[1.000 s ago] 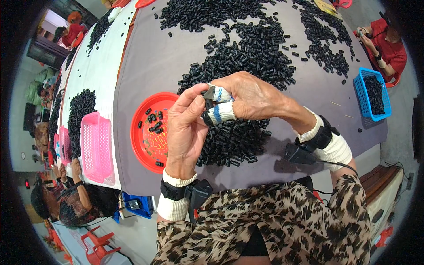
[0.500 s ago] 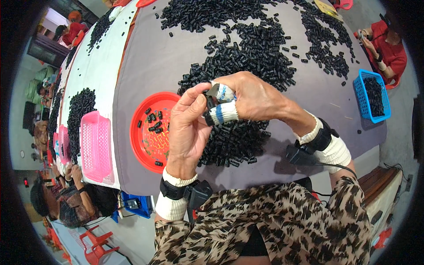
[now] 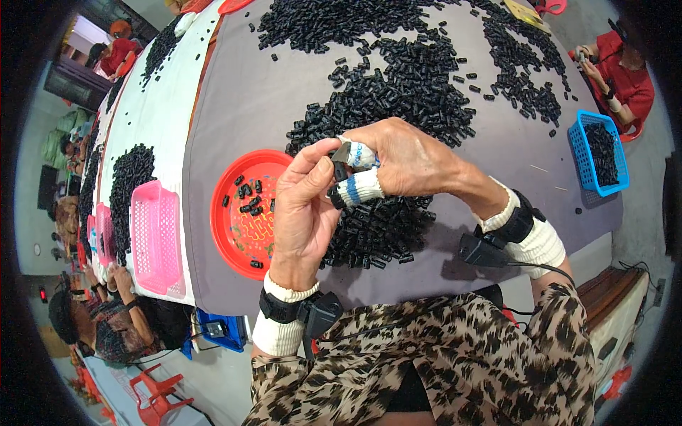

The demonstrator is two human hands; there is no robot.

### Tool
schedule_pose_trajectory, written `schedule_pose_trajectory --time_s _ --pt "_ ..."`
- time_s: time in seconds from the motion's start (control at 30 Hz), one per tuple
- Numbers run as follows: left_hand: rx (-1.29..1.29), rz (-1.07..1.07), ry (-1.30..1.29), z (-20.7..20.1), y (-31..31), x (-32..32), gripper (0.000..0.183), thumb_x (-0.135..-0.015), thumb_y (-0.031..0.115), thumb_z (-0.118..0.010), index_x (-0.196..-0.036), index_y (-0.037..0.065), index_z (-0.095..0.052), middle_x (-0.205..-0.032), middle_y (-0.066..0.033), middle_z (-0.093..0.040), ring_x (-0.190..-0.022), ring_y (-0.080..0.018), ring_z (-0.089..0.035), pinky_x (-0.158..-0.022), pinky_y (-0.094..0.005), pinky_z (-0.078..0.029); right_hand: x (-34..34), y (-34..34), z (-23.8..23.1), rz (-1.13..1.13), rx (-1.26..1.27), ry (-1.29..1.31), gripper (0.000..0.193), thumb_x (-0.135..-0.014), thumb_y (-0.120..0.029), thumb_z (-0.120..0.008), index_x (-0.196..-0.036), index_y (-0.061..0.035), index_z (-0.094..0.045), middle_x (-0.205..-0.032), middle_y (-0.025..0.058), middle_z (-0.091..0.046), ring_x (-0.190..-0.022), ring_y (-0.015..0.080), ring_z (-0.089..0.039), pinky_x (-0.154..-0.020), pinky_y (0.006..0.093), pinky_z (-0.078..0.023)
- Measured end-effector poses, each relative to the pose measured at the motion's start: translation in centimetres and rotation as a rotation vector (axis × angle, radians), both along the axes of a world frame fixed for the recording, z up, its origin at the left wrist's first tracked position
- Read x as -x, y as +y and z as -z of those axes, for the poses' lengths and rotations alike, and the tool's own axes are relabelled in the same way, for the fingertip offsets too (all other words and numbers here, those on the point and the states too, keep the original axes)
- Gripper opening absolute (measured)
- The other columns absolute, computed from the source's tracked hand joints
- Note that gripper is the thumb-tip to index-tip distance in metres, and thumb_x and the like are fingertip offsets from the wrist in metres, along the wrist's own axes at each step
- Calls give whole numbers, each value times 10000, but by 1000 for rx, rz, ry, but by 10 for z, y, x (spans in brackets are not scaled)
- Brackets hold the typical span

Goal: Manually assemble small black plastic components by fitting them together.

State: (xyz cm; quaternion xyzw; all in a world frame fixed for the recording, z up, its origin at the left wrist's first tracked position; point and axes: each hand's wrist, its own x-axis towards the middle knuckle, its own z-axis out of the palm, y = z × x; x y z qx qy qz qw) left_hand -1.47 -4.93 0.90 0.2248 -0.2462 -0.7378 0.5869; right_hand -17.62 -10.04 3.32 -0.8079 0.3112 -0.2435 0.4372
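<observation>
My left hand (image 3: 307, 202) is closed, pinching a small black cylindrical part (image 3: 339, 170) between thumb and fingers. Facing it, my right hand (image 3: 408, 156) is closed too, with white cloth covers on its thumb and forefinger. A short grey metal blade (image 3: 343, 152) sticks out of the right hand's grip, close against the black part. Both hands hang over a large heap of similar black parts (image 3: 380, 231). Left of my left hand lies a red round tray (image 3: 222, 245) with several black parts in it.
The table has a grey cloth (image 3: 241, 92). A blue basket (image 3: 590, 188) of black parts stands at the right, near a person in red (image 3: 625, 85). To the left are a pink basket (image 3: 155, 238), another heap (image 3: 131, 174) and a person's arms (image 3: 131, 302).
My hands stay almost in place. The black part has shifted slightly between the left fingers, and the blade shows more clearly against it.
</observation>
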Motion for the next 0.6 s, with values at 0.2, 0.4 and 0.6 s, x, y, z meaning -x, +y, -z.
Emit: schedule_pose_trajectory --time_s 0.2,0.4,0.6 --pt "0 2 -13 3 -1 -1 238 -839 56 -562 -1063 -21 -545 -972 -96 -608 -890 -168 -595 -812 -299 -484 0 0 2 -11 21 -6 247 -694 -208 -683 -793 -14 -565 -661 59 -578 -578 144 -515 -546 300 -425" --pt "-22 -33 -27 4 0 0 253 -836 65 -569 -1073 -16 -535 -978 -88 -600 -907 -164 -581 -827 -309 -475 -2 2 4 4 35 -12 218 -702 -186 -671 -786 -16 -563 -633 55 -566 -558 131 -501 -525 294 -413" --pt "-78 -37 132 6 -3 -1 295 -824 65 -572 -1099 -20 -509 -981 -91 -583 -908 -177 -567 -850 -324 -461 -7 4 -3 114 -12 -138 248 -678 -184 -716 -765 -15 -556 -617 29 -541 -560 95 -481 -512 270 -402"
